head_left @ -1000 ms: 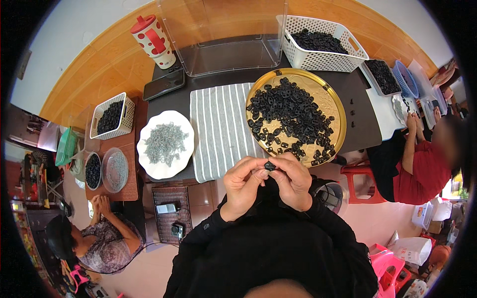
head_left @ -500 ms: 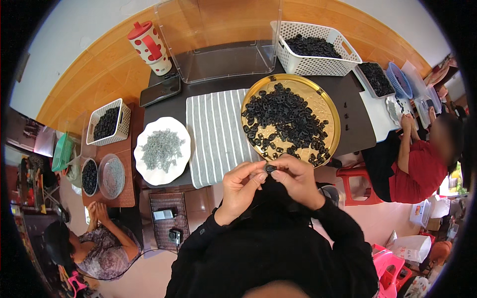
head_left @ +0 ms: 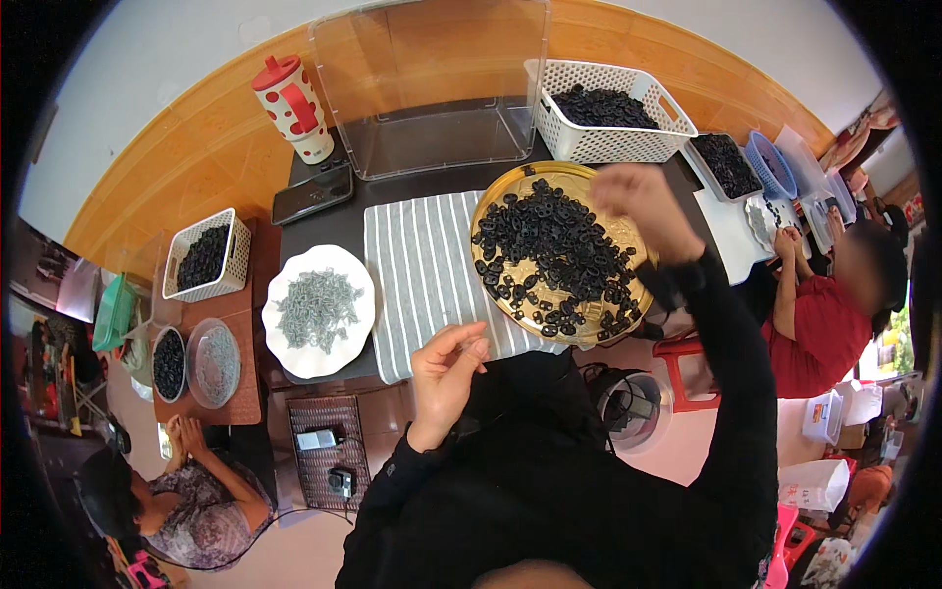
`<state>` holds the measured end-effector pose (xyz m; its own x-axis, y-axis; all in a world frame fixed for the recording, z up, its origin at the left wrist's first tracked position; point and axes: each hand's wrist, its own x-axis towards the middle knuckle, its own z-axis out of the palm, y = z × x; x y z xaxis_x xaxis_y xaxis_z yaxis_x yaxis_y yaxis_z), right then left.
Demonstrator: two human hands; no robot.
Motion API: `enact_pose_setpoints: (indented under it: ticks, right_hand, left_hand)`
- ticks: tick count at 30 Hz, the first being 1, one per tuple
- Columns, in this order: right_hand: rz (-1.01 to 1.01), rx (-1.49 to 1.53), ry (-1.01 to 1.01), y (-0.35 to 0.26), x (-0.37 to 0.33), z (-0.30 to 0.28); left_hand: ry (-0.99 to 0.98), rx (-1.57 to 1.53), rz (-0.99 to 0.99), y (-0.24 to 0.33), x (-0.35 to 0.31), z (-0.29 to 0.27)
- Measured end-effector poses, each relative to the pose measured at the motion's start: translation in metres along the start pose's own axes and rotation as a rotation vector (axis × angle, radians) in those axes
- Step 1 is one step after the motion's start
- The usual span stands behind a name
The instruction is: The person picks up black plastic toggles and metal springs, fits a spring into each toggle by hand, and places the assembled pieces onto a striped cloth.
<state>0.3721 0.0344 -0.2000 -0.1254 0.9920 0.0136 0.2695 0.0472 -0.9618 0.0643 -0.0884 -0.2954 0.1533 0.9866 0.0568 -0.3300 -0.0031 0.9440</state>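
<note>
My left hand (head_left: 446,378) is at the table's front edge, by the near end of a grey and white striped cloth (head_left: 424,275). Its thumb and forefinger are pressed together; whatever they may hold is too small to make out. My right hand (head_left: 643,204) is over the far right rim of a round gold tray (head_left: 655,236), smeared by motion, its fingers unclear. A heap of small black oval parts with holes (head_left: 554,231) covers much of the tray. Left of the cloth, a white scalloped plate (head_left: 278,346) bears a pile of small clear-grey pieces (head_left: 319,306).
Behind the tray stands a white perforated basket (head_left: 618,147) of black parts, beside a clear plastic box (head_left: 442,147). A phone (head_left: 312,194) and a dotted tumbler (head_left: 294,108) stand at back left. Co-workers sit at left (head_left: 196,501) and right (head_left: 829,329).
My hands have parted. The right one has swung up and away over the tray's far right side; the black part held between them no longer shows. My left hand has shifted slightly left and down.
</note>
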Motion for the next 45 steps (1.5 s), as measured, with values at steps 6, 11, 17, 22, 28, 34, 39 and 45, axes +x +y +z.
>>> enact_pose_setpoints:
  ticks: [6,11,17,22,28,34,39,45]
  right_hand:
    - [-0.339,-0.618,-0.138,0.03,-0.055,0.063]
    - [-0.418,-0.735,-0.188,0.028,-0.054,0.084]
    - [-0.47,-0.802,-0.212,0.027,-0.046,0.104]
    - [-0.506,-0.856,-0.22,0.035,-0.044,0.113]
    - [-0.547,-0.792,-0.228,0.031,-0.045,0.109]
    - [-0.25,-0.26,-0.239,0.008,-0.063,0.105]
    - [-0.309,-0.208,-0.198,0.012,-0.082,0.112]
    - [-0.195,-0.055,-0.143,0.019,-0.096,0.116]
  left_hand:
    - [-0.025,0.007,-0.026,-0.004,0.006,-0.004]
    - [-0.018,0.03,-0.031,-0.01,0.011,-0.004]
    - [-0.026,0.051,-0.011,-0.01,0.013,-0.006]
    - [-0.065,0.009,0.002,-0.009,0.009,-0.013]
    - [-0.141,0.065,-0.091,-0.003,-0.005,-0.021]
    - [-0.101,0.118,-0.006,0.003,0.003,0.0]
    - [-0.084,0.002,0.045,0.002,0.017,0.032]
    - [-0.121,0.036,0.038,-0.011,0.024,0.035]
